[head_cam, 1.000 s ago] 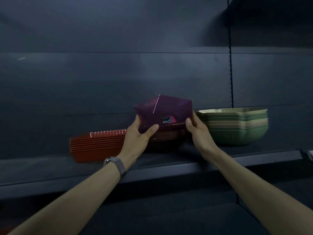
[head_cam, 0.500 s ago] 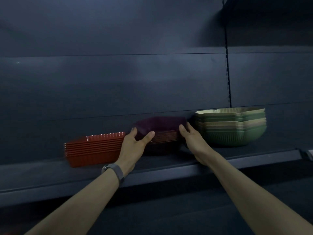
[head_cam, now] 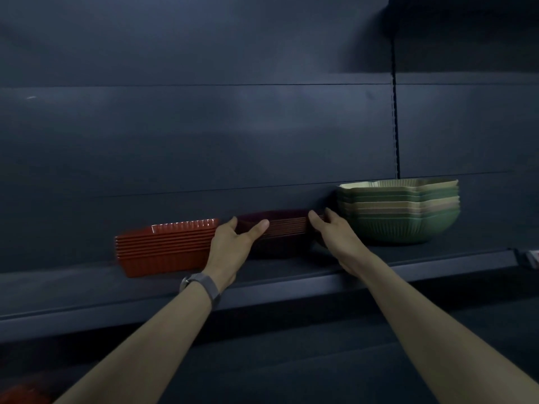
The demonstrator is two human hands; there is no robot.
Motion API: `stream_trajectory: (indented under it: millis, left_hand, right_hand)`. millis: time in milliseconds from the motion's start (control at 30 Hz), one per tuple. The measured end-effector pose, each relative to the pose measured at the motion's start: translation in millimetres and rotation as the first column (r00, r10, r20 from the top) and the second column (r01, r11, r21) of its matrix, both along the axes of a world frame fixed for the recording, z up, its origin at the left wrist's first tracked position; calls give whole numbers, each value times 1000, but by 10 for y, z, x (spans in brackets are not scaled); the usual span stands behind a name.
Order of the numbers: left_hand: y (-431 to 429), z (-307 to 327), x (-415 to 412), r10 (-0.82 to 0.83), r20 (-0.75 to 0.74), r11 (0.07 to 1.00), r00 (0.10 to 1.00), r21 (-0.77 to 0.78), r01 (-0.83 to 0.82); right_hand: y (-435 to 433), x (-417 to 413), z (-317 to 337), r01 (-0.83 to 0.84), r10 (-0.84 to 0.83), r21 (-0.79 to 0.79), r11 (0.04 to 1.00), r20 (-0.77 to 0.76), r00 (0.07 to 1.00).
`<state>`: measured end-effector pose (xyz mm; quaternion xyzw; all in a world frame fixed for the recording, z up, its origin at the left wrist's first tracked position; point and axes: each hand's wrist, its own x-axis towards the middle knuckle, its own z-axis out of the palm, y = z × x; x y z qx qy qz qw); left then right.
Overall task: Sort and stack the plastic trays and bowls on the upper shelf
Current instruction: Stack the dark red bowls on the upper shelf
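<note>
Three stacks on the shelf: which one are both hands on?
The dark purple stack in the middle: left hand and right hand grip its ends. The red stack and green bowl stack sit beside it.

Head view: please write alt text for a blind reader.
The left hand and right hand hold a stack of dark purple ribbed plastic trays on a dark shelf, between stacked red ribbed plastic trays and stacked green scalloped plastic bowls.

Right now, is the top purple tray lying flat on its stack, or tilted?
Flat: the purple stack shows level rims, with the left hand and right hand holding its ends.
</note>
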<state>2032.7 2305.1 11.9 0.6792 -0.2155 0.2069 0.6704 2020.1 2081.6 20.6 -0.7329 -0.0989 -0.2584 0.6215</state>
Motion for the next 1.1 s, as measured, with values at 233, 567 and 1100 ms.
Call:
stream_trajectory:
  millis: [233, 567, 1100]
  left_hand:
    - [36, -8, 21, -18, 14, 1000, 1000, 9, 18]
    - [-7, -4, 33, 6, -35, 1000, 999, 0, -6]
    - [151, 76, -558, 210, -64, 976, 976, 63, -206]
  right_hand:
    - [-8, 17, -23, 61, -60, -117, 991, 14, 998]
    - [11, -68, -14, 116, -118, -210, 971, 0, 993]
    - [427, -775, 12, 393, -361, -138, 909, 209, 909]
